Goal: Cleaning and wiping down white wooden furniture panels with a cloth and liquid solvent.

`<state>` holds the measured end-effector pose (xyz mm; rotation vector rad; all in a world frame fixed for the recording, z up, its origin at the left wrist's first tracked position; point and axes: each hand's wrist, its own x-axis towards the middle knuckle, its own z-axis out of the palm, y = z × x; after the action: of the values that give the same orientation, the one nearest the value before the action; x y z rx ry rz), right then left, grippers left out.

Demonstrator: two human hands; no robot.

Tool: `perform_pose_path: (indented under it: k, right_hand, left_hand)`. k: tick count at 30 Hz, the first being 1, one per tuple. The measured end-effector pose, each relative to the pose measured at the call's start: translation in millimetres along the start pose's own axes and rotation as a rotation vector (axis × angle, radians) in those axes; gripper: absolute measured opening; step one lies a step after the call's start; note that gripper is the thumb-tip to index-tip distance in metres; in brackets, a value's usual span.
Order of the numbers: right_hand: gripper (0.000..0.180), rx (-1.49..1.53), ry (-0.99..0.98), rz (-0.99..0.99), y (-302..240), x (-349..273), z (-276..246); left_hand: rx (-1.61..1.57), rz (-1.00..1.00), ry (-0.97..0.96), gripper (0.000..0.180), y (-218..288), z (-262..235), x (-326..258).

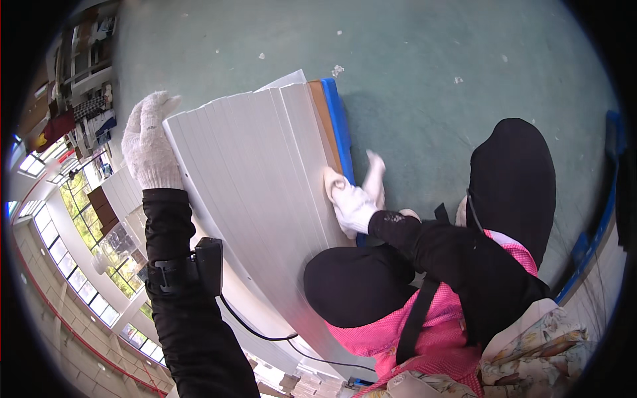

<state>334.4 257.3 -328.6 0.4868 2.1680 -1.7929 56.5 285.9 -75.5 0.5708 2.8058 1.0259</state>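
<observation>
A stack of long, thin white panels [245, 146] fills the middle, leaning across in front of me. My left hand [152, 139], in a white knitted glove, is closed about the far left corner of the stack. My right hand [355, 202], gloved too, grips the right edge of the panels beside my knee. Its fingertips are partly hidden against that edge. A brown board [325, 126] and a blue strip or frame [340, 119] run along the right side of the panels. Just beyond my right hand is a blurred white shape [375, 176] that I cannot make out.
The green floor [424, 79] carries a few pale scraps [338, 70]. My bent knees [514, 172] crowd the right side. A blue rail [597, 225] curves along the far right. A black device [210, 266] with a cable is strapped on my left forearm.
</observation>
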Motion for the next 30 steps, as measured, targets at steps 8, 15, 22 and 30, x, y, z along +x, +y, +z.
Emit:
perform_pose_path:
  k: [8,15,22,30]
  right_hand:
    - [0.030,-0.151,0.128,-0.048,-42.9,77.8,-79.5]
    - [0.040,-0.098,-0.067,-0.013,1.2,0.4,-10.5]
    - [0.036,-0.203,0.271,-0.078,-31.7,148.9,-119.0]
    - [0.038,-0.112,-0.051,-0.056,-15.5,8.3,-14.3]
  left_hand:
    - [-0.093,-0.041,-0.005,0.029,0.9,-1.7,-1.0]
    - [-0.103,-0.035,-0.016,0.029,-9.5,-0.5,2.6]
    - [-0.100,-0.021,-0.036,0.029,5.5,8.7,5.5]
    - [-0.022,-0.013,0.010,0.031,-0.4,-4.8,4.0]
